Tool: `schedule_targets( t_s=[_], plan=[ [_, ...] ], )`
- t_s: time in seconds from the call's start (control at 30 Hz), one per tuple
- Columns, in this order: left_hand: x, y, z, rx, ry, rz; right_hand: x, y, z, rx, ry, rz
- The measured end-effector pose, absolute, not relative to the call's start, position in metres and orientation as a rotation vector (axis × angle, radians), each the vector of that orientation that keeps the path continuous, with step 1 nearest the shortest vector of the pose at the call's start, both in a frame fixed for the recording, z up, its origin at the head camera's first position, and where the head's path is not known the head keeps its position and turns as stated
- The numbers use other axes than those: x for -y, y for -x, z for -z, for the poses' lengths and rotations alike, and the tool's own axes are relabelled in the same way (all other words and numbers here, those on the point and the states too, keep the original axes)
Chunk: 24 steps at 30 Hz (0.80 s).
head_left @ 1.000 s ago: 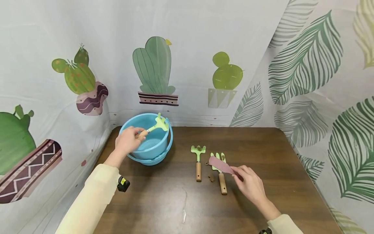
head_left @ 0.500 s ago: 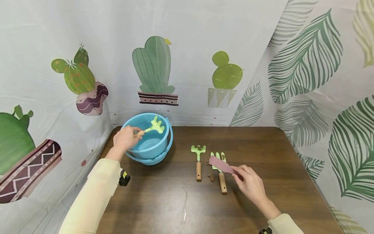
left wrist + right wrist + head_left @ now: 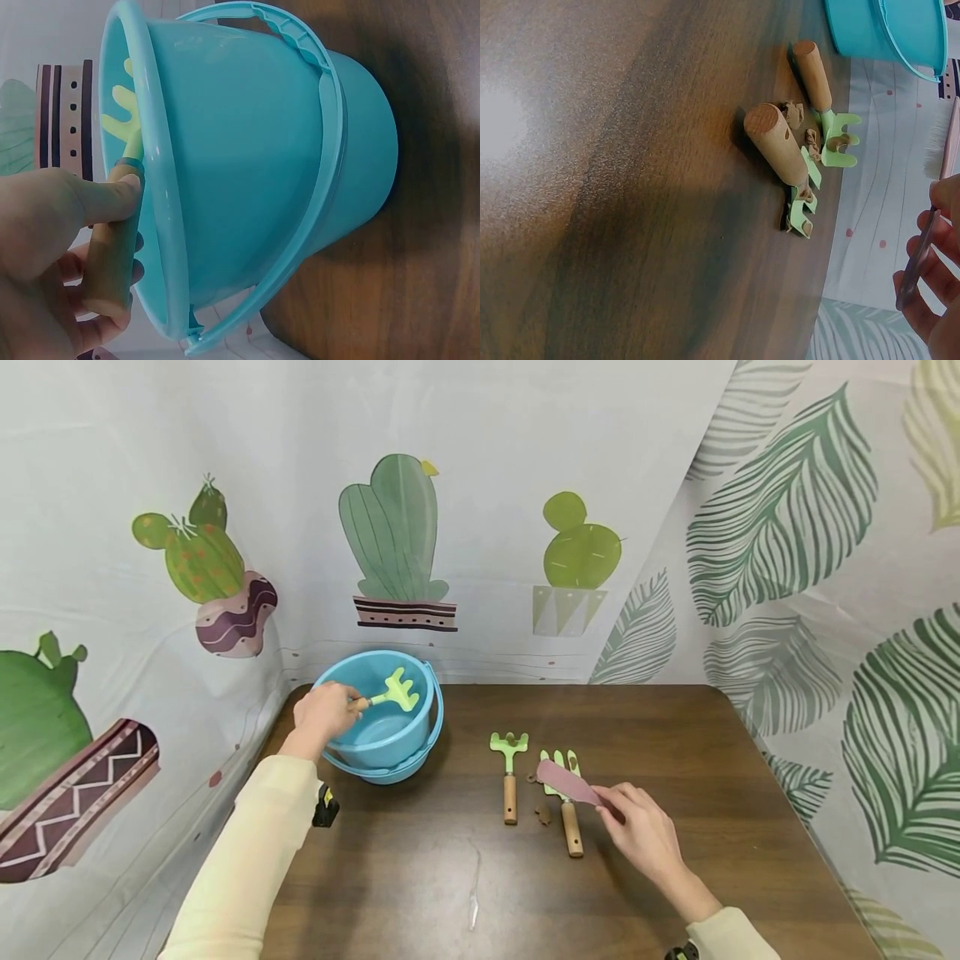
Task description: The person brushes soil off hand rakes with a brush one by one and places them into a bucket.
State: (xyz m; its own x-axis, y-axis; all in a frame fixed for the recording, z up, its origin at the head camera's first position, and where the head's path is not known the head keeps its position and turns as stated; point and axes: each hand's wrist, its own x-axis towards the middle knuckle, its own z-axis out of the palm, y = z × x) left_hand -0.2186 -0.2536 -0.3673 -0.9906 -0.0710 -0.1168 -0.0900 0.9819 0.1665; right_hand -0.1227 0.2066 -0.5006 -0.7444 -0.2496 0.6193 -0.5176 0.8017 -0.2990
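My left hand (image 3: 324, 712) pinches the wooden handle of a small light-green garden rake (image 3: 397, 690) at the rim of a light-blue bucket (image 3: 240, 135). The rake's tines lie over the bucket's open mouth, and the left wrist view shows them partly behind the rim. In my right hand (image 3: 643, 831) is a pink brush (image 3: 566, 782), gripped by its handle; pale bristles show in the right wrist view. Below the brush lies a green hand fork (image 3: 776, 146) with a wooden handle, partly covered by the brush in the head view.
A second green rake (image 3: 510, 781) lies left of the fork. Brown crumpled bits (image 3: 792, 113) lie beside these tools and on their tines. A clear strip (image 3: 474, 902) is on the brown table (image 3: 390, 877). Printed curtains (image 3: 495, 510) hang behind.
The rake in my left hand has tilted down, its tines shifting from above the bucket's right rim towards the middle of the mouth. My right hand and the brush stay in place.
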Motion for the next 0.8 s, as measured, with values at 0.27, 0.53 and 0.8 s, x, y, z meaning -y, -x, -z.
schedule_targets(
  t_s=[0.27, 0.53, 0.8],
  plan=[
    [0.250, 0.227, 0.369, -2.977, 0.132, -0.191, -0.207, 0.122, 0.500, 2.420, -0.568, -0.619],
    [0.244, 0.231, 0.371, -2.940, 0.125, -0.102, -0.208, 0.120, 0.499, 2.422, -0.580, -0.617],
    [0.239, 0.232, 0.368, -2.917, 0.096, -0.059, -0.208, 0.120, 0.500, 2.435, -0.575, -0.620]
  ],
)
